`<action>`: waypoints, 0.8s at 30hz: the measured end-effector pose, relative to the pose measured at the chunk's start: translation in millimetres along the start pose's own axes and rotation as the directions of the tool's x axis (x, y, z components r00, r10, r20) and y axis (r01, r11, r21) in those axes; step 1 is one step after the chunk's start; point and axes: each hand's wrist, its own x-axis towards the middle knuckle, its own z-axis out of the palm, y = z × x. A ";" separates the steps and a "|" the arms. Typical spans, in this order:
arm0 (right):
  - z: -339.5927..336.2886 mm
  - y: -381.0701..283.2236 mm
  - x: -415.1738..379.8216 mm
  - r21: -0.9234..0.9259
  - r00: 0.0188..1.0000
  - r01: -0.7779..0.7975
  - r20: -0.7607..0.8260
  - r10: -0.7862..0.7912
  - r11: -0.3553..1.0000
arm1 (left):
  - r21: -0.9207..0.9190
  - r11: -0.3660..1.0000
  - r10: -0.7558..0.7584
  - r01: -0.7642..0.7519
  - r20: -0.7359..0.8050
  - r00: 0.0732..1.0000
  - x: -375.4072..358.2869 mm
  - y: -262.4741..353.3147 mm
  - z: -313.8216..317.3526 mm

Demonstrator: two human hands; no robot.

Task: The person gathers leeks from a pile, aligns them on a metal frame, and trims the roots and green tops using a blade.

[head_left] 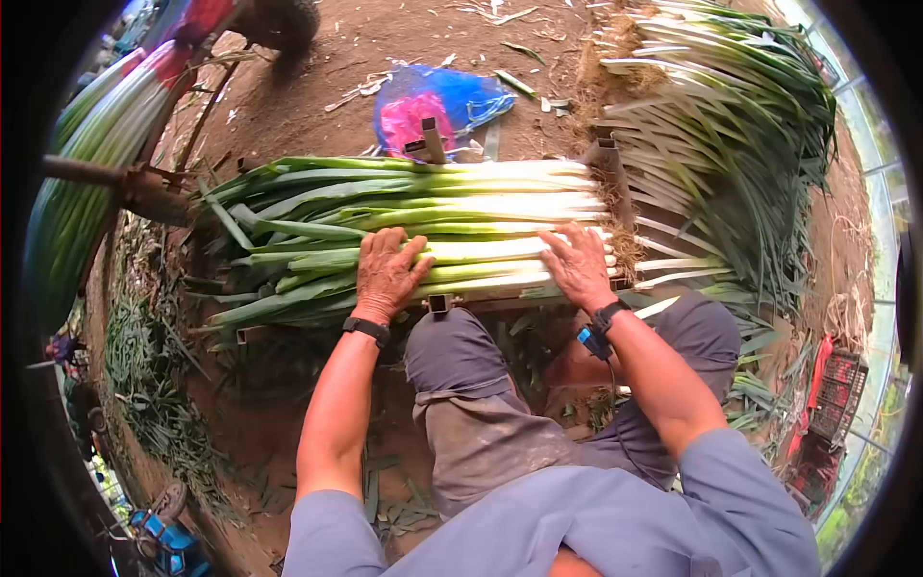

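Note:
A layer of leeks [385,213] lies crosswise in front of my knees on a low metal rack [615,159], green leaves to the left and white stems with roots to the right. My left hand [389,269] rests on the near leeks where green turns pale, its fingers apart and the thumb toward the right. Farther right, my right hand [579,264] lies over the white stems close to the roots, fingers spread. Both palms face down, and their undersides are hidden. A metal post [439,304] of the rack stands between my hands.
A large heap of leeks [731,125] lies at the right. More leeks [106,144] hang on a metal frame at the left. Blue and pink plastic netting [433,106] sits beyond the rack. Leaf scraps [159,404] litter the soil, and a dark crate [836,394] stands far right.

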 end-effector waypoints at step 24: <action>-194.9 222.2 -67.0 0.889 0.589 -0.398 0.061 0.806 0.224 | 0.171 0.985 -0.057 0.037 0.114 0.992 -29.0 -23.2 25.0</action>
